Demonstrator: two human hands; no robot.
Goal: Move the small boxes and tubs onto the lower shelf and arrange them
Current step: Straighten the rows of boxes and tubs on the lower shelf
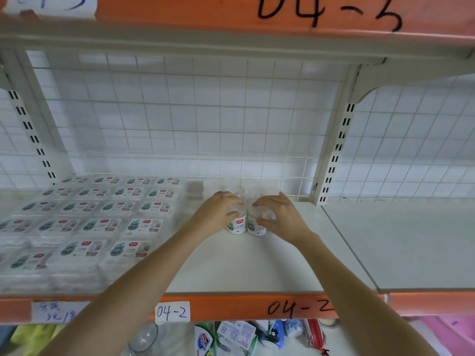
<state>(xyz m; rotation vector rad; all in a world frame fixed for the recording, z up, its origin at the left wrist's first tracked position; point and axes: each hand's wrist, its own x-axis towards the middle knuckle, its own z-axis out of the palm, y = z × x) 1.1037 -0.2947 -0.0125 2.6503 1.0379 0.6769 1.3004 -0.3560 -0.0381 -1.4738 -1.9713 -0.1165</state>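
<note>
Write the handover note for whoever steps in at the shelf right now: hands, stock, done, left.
Left hand: curled round the left tub, which stands upright on the shelf marked 04-2.
Right hand: curled round the right tub, upright beside the first; the two look to be touching.
More clear tubs stand behind them at the wire grid back, too blurred to count.
Done: flat boxes fill the shelf's left part in neat rows.
Left: let go of both tubs and line them up with those behind. The shelf's right part has room. Whether more stock waits elsewhere cannot be told.
</note>
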